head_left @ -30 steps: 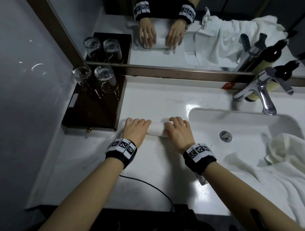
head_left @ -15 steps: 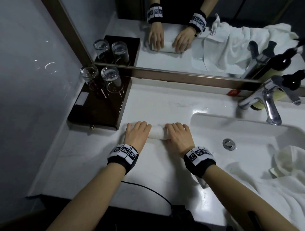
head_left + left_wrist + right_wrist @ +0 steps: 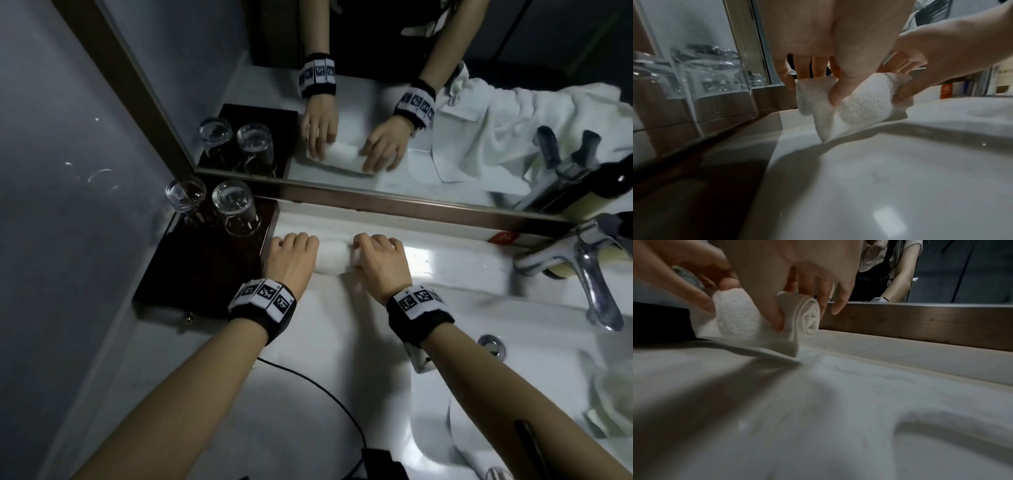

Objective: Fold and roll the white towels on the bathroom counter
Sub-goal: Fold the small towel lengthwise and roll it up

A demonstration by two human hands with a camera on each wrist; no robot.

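A small white towel (image 3: 334,258), rolled into a short cylinder, lies across the white counter (image 3: 308,342) close to the mirror ledge. My left hand (image 3: 291,253) grips its left end, with the thumb (image 3: 840,91) pressed on the front of the towel (image 3: 863,104) and the fingers curled behind. My right hand (image 3: 376,255) grips the right end. The right wrist view shows the towel's (image 3: 809,318) spiral end, with my right hand's fingers (image 3: 818,288) curled over it. A loose flap of the towel hangs down to the counter.
A dark wooden tray (image 3: 205,274) with two upturned glasses (image 3: 234,202) stands just left of my left hand. The sink basin (image 3: 513,308) and chrome faucet (image 3: 596,274) are to the right. More white towels (image 3: 616,394) lie crumpled at the far right. A black cable (image 3: 325,394) crosses the counter's front.
Both hands have moved the rolled towel away from me, from the middle of the counter to beside the mirror ledge. They have gone from resting on top of it to gripping it.
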